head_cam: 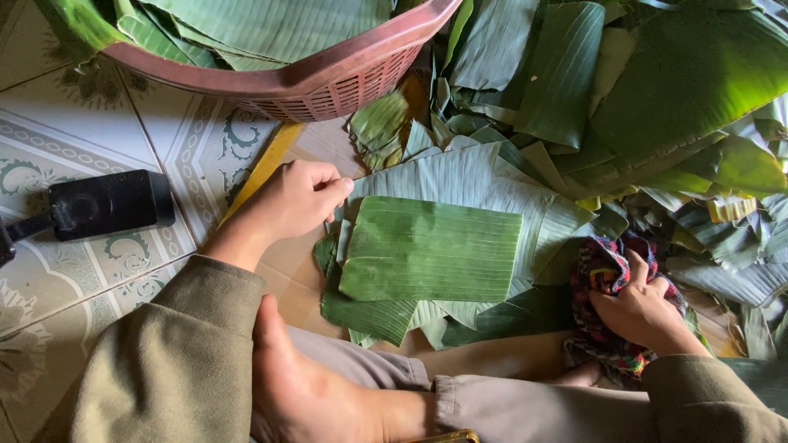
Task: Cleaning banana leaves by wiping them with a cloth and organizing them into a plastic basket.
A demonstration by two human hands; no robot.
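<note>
**A:** How far along is the work?

**B:** One trimmed banana leaf piece (431, 250) lies flat on a small stack. The left hand (291, 201) pinches its left edge, fingers curled. The right hand (636, 312) is closed around a multicoloured cloth (603, 267). Many loose leaves (657, 98) remain, far right.

**A:** And the setting?

**B:** Patterned floor tiles (74, 148), cardboard underneath, a pink basket (328, 78) of leaves at the far side.

Floor (74, 139) is laid with pale patterned tiles; a flat brown board (287, 271) is set upon it; soft daylight is cast from upper right.
</note>
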